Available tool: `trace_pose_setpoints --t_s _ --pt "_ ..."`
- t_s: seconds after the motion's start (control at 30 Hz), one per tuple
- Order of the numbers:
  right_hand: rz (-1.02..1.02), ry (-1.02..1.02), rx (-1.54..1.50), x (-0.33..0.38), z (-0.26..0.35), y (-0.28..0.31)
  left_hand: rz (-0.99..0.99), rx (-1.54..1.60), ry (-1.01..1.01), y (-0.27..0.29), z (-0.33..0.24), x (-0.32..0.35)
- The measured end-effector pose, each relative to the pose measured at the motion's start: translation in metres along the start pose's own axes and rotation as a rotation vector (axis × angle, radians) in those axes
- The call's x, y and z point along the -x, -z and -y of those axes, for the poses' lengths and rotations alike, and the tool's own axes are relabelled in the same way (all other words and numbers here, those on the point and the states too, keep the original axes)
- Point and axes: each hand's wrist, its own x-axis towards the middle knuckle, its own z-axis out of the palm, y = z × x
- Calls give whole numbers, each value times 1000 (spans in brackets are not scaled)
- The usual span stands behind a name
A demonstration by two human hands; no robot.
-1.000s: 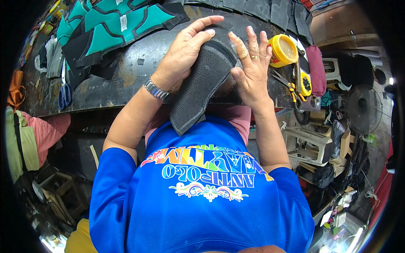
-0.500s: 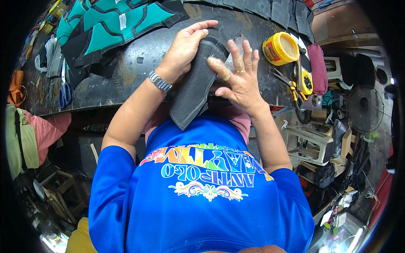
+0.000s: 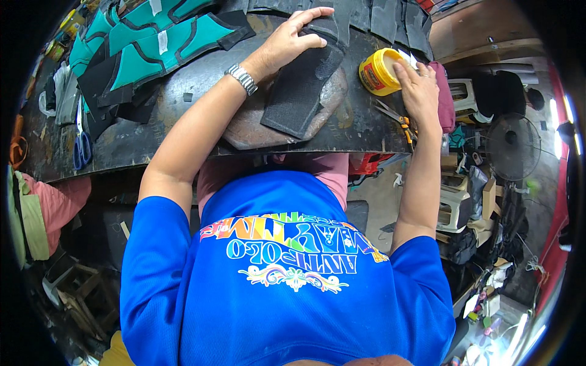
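A long black fabric piece lies on a grey slab at the table's near edge. My left hand rests at its far end. The thumb and forefinger are stretched apart there, and the other fingers are mostly hidden. To the right, my right hand is at the rim of a yellow tub with a pale substance inside. Its fingers are stretched out, one over the tub's mouth; I cannot tell whether it touches the contents. Yellow-handled scissors lie beside the right wrist.
Teal pieces with black edging are spread at the far left. Blue-handled scissors lie near the left table edge. Black sheets line the far side. A maroon bundle sits at the right, with a fan beyond.
The black piece has come down from my left hand onto the slab. My right hand has moved away from the piece, rightward to the yellow tub. The view has shifted slightly.
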Motion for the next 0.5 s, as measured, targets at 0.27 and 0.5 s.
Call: trace_pose_setpoints --t_s 0.27,0.5 --pt "-222 -184 -48 -7 0 20 297 -406 62 22 19 -10" --pt "555 -70 -487 31 39 11 304 -462 32 24 37 -16"
